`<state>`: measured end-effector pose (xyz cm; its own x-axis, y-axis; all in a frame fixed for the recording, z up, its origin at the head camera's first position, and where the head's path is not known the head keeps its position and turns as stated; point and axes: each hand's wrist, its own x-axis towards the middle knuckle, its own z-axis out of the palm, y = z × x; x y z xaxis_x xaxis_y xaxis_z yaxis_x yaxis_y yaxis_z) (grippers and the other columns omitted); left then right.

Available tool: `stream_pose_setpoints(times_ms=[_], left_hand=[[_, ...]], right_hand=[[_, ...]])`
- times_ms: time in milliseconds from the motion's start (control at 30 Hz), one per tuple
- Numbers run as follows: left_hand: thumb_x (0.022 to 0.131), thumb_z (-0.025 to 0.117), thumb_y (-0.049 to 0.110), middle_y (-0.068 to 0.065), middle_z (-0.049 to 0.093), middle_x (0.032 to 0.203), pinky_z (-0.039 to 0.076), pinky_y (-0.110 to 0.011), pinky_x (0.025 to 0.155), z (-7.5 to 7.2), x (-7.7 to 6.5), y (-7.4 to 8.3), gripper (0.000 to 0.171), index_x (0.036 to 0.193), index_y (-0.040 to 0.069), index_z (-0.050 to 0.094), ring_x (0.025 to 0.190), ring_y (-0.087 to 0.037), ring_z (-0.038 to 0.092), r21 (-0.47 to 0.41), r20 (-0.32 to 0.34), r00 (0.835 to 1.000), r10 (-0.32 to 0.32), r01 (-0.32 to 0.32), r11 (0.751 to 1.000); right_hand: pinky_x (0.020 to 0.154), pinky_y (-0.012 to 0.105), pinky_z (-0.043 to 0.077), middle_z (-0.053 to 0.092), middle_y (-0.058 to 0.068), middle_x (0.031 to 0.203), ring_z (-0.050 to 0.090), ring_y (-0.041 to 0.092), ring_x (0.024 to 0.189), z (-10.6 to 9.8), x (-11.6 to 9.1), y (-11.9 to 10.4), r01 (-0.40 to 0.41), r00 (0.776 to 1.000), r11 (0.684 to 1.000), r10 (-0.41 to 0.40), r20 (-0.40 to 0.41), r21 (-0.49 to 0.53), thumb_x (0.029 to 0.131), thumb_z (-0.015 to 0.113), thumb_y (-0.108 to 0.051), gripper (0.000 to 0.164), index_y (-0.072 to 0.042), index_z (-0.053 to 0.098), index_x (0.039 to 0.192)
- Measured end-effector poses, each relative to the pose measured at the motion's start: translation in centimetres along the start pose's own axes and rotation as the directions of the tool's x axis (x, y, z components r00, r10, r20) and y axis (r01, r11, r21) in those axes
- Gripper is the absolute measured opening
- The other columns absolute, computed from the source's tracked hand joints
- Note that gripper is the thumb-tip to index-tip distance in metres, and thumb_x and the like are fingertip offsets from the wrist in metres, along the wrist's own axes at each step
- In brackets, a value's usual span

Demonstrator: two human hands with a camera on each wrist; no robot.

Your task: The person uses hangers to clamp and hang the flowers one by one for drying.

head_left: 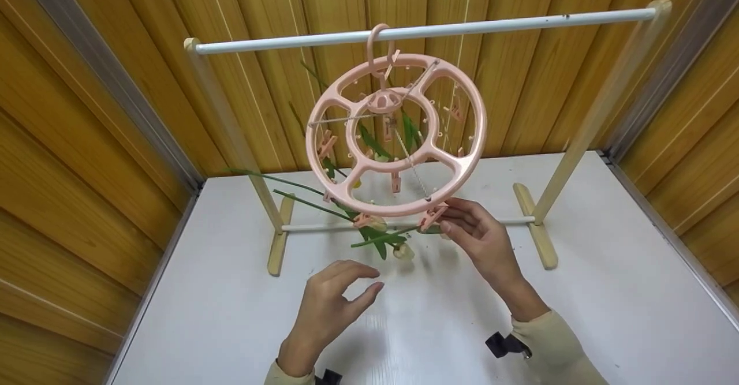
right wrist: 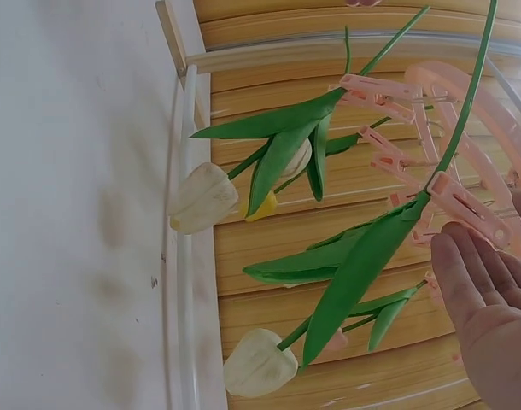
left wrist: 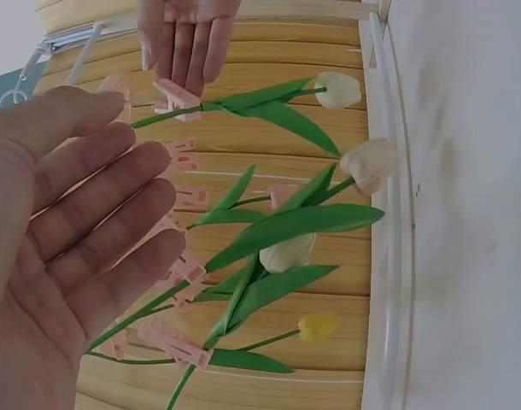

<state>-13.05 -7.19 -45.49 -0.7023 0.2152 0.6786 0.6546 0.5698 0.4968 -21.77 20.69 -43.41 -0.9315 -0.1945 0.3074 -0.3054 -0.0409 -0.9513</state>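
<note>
A pink round clip hanger [head_left: 473, 165] hangs tilted by its hook from a white rod. Its clothespins hold artificial tulips by their stems. My right hand [head_left: 482, 240] is at the hanger's near right edge, fingertips right beside a pink clothespin [right wrist: 467, 209]. That clothespin grips the stem of a white tulip [right wrist: 260, 363], whose bloom hangs downward. In the right wrist view those fingers are extended, not curled round it. My left hand [head_left: 332, 295] hovers in front of the hanger, thumb and fingers apart, with nothing between them. A yellow tulip [left wrist: 319, 326] hangs farther left.
A rack with a white top rod [head_left: 514, 26] and wooden legs [head_left: 583, 125] stands on the white table [head_left: 190, 310]. A lower bar [head_left: 317, 227] joins its feet. Behind are wood-look panels [head_left: 519, 96]. Long stems [head_left: 277, 182] stick out left of the hanger.
</note>
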Motion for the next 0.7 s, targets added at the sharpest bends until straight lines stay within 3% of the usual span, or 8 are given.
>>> stream_pose_setpoints(times_ms=[267,500,700], left_hand=[[0.083,0.092,0.011,0.001,0.079,0.102,0.064,-0.034,0.081,-2.3,-0.8,-1.5,0.025,0.104,0.008,0.080,0.095,-0.015,0.075,0.154,-0.054,0.994,-0.092,0.100,0.983],[0.082,0.094,0.017,-0.014,0.075,0.121,0.063,-0.043,0.090,-4.6,-1.2,-3.2,0.050,0.124,0.000,0.074,0.112,-0.030,0.073,0.276,-0.078,0.991,-0.113,0.130,0.952],[0.080,0.096,0.018,-0.021,0.069,0.134,0.060,-0.052,0.095,-6.5,-1.6,-4.7,0.061,0.130,-0.006,0.070,0.122,-0.040,0.067,0.345,-0.134,0.983,-0.125,0.165,0.924]], right_hand=[[0.102,0.032,0.055,0.068,0.022,0.132,0.069,0.025,0.122,-1.3,-0.1,-0.3,0.040,0.998,0.999,-0.041,-0.039,-0.034,0.100,0.069,0.006,0.045,0.010,0.056,0.143],[0.106,0.031,0.053,0.065,0.028,0.134,0.069,0.024,0.123,-2.7,-0.2,-0.9,0.067,0.993,0.998,-0.068,-0.097,-0.013,0.105,0.063,0.002,0.040,0.009,0.055,0.143],[0.109,0.026,0.049,0.068,0.018,0.136,0.066,0.019,0.127,-4.2,-0.2,-1.3,0.104,0.979,0.982,-0.129,-0.161,-0.155,0.108,0.060,-0.004,0.036,0.004,0.057,0.144]])
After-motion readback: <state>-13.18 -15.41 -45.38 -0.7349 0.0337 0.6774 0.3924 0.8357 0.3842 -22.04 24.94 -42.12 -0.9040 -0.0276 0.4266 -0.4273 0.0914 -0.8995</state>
